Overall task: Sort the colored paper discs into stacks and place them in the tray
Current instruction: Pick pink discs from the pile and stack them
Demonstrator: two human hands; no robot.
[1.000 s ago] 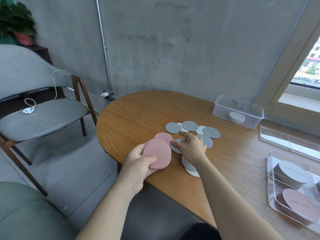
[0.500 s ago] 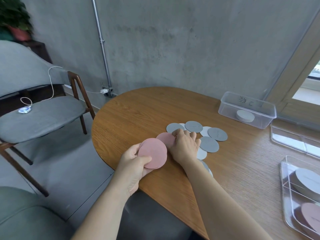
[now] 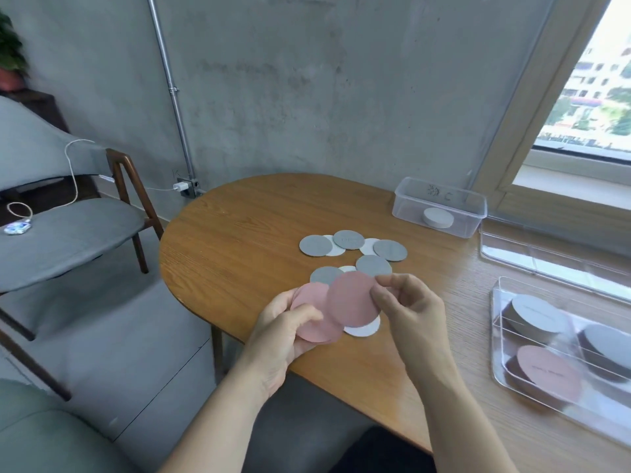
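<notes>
- Our left hand (image 3: 283, 336) grips a pink stack (image 3: 308, 299); our right hand (image 3: 411, 314) pinches a pink disc (image 3: 351, 298).
- Grey discs (image 3: 348, 239) lie on the table (image 3: 246, 233), concrete wall (image 3: 341, 97) behind.

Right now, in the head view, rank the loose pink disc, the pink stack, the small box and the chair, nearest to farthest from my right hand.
1. pink disc: in the grip of the right hand.
2. pink stack: just left, held by the left hand.
3. small box: back right of the table.
4. chair: far left, off the table.
</notes>
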